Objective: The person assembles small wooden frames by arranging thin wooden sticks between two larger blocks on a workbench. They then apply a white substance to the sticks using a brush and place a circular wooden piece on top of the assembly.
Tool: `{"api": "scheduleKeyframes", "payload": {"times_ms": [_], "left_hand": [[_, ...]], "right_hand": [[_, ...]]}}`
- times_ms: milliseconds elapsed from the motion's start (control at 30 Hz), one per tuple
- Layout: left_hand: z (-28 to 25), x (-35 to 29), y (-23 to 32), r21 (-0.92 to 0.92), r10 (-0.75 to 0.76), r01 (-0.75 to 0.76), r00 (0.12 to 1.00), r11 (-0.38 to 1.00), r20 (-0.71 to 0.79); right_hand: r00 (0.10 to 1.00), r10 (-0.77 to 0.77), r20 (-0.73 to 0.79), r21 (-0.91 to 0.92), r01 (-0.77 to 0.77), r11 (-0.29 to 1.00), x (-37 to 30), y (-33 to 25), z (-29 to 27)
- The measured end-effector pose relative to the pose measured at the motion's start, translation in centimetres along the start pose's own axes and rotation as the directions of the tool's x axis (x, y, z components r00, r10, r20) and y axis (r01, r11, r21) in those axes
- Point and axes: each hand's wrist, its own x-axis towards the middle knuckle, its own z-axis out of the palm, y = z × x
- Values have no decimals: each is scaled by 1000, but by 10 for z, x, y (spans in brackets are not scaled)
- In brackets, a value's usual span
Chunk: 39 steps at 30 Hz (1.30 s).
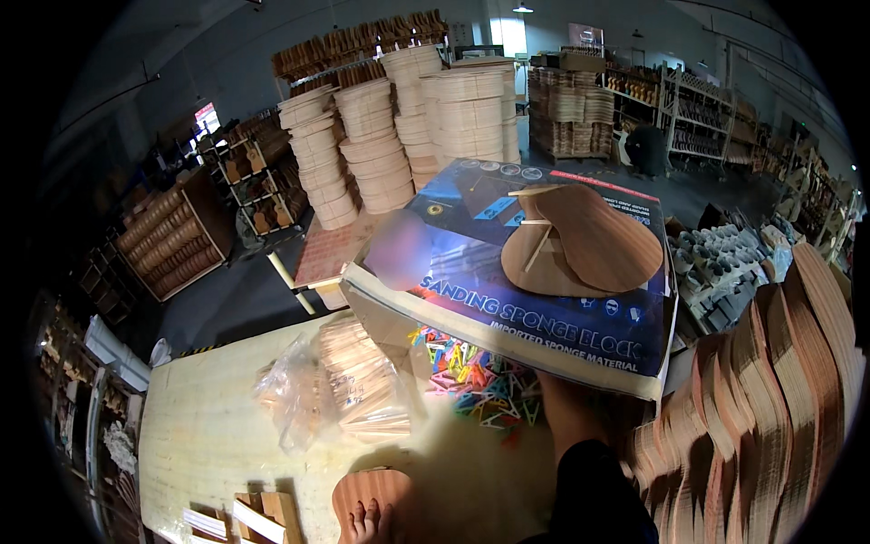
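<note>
At the lower edge my left hand (367, 521) lies on a small reddish-brown wooden plate (370, 485) with rounded edges, its fingers stretched out flat. My right forearm (571, 417), in a dark sleeve, reaches up under a dark blue printed cardboard box (435, 245). The box hides my right hand, so its fingers and anything in them cannot be seen. On the box lie thin guitar-shaped wooden plates (603, 236), overlapping, with narrow pale strips (536, 245) on them. Just below the box's near edge, a heap of coloured plastic clips (485, 376) is spread on the table.
The pale table (208, 408) carries a bundle of thin wood strips (362, 381), a clear plastic bag (294, 390) and small wooden blocks (267, 517). Curved wooden sheets (761, 399) stand stacked at right. Tall piles of round-edged wood pieces (372, 136) and loaded racks stand behind.
</note>
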Motion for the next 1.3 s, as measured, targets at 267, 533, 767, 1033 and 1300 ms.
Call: {"api": "scheduleKeyframes", "payload": {"times_ms": [267, 533, 767, 1033, 1300], "left_hand": [[-14, -1, -3, -5, 82, -82, 995, 997, 57], [-3, -9, -14, -44, 81, -81, 997, 996, 11], [-24, -11, -26, -540, 6, -46, 997, 840, -76], [-56, -84, -48, -617, -33, -79, 985, 783, -167], [-56, -148, -69, -826, -293, 137, 955, 546, -35]], "right_hand": [[887, -378, -263, -89, 368, 925, -90, -64, 28], [913, -393, -111, -160, 373, 914, -237, -104, 26], [876, -482, -28, 250, 473, 845, -290, -208, -87], [482, -720, -499, 755, -165, -634, -439, -348, -300], [436, -685, -583, 636, -278, -719, -482, -375, -332]]}}
